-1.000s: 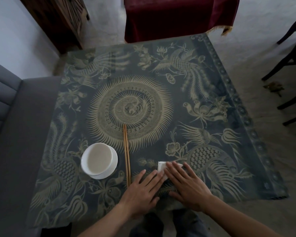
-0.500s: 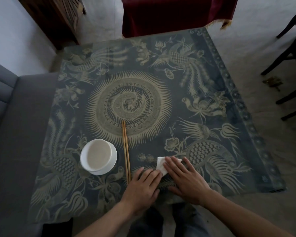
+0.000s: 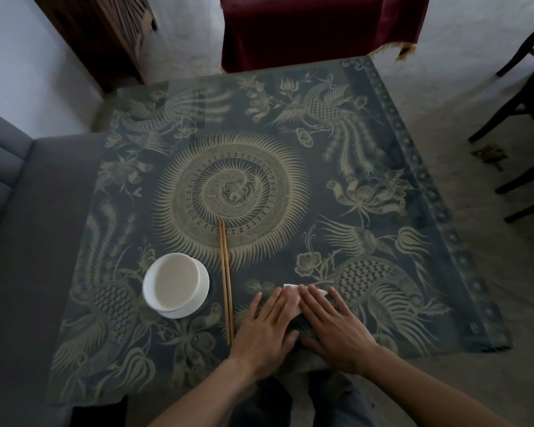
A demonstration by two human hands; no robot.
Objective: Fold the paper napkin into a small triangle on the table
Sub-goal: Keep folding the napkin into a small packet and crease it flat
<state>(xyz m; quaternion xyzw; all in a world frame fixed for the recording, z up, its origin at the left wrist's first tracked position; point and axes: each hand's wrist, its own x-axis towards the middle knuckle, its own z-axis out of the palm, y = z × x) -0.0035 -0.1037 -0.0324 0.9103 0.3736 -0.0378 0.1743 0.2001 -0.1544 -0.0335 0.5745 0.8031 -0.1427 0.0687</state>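
We are pressing the paper napkin point(image 3: 292, 298) flat on the tabletop point(image 3: 383, 272) near its front edge, just ahead of us. Our left hand point(image 3: 267, 331) and right hand point(image 3: 333, 326) are lying side by side over it with fingers straight; neither grip is closing round anything, both are simply bearing down on the paper. Only a small white strip and a pointed corner are showing past our fingertips, so the napkin is looking already folded down small. We are judging that a crease is being flattened and the folding is well along, but we cannot tell whether the final triangle is made, since our hands are hiding most of it.

A pair of wooden chopsticks point(image 3: 225, 282) is lying just beside our left hand, and a white bowl point(image 3: 175, 283) on a saucer is sitting further left. Neither is touching the napkin, though the chopsticks are leaving little room on that side.
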